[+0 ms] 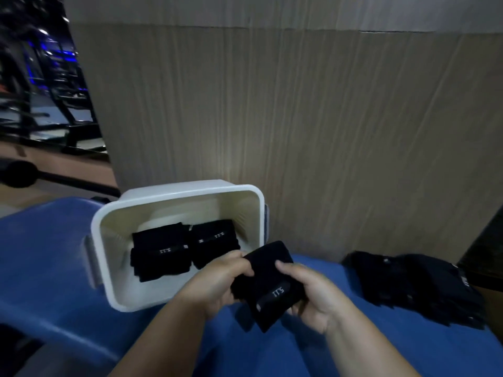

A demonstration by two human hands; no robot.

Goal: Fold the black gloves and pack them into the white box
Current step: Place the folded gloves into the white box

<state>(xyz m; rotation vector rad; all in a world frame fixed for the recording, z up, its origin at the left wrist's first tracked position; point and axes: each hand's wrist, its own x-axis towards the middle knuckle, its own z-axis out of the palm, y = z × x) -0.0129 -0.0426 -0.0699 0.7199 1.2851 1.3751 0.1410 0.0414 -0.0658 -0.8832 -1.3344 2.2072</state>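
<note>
Small pale mark on the band of the folded glove (268, 284), just right of the white box (190, 189): reads "5.11", seen turned round. Same mark inside the box on the left packed glove (159, 251) and the right packed glove (215, 240). Pile of gloves (416, 287) farther right of the box: pale tag, unreadable.

Both hands, left hand (217, 281) and right hand (313, 292), hold a folded black cloth glove (268, 284); the white plastic box (114, 268) sits just left of it.

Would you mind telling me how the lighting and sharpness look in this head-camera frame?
Head view: dim overall, one bright patch on the cardboard wall above the white box; the pile of black gloves at right is blurred and nearly featureless; wide-angle distortion bends the frame edges.
</note>
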